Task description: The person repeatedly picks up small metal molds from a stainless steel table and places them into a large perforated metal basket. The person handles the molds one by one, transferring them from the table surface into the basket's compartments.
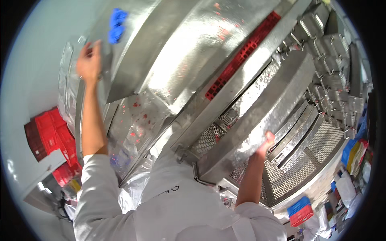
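Observation:
My left hand (89,62) is raised at the upper left beside a sloping metal panel, its fingers apart and nothing visible in them. Just beyond it, a crumpled blue bundle (117,26), perhaps gloves or cloth, lies on the pale metal surface. My right hand (265,144) is at the near right side of a long, thick metal beam (261,108), its thumb pointing up. Its other fingers are hidden, so I cannot tell whether it grips the beam. Between my arms, a metal chute (138,120) is speckled with small red bits.
A perforated red strip (243,56) runs along the machine. Metal mesh (309,168) and slats lie right of the beam, with many hinged metal plates (327,60) beyond. Red crates (54,134) stand at the left; blue and red crates (300,211) are at the lower right.

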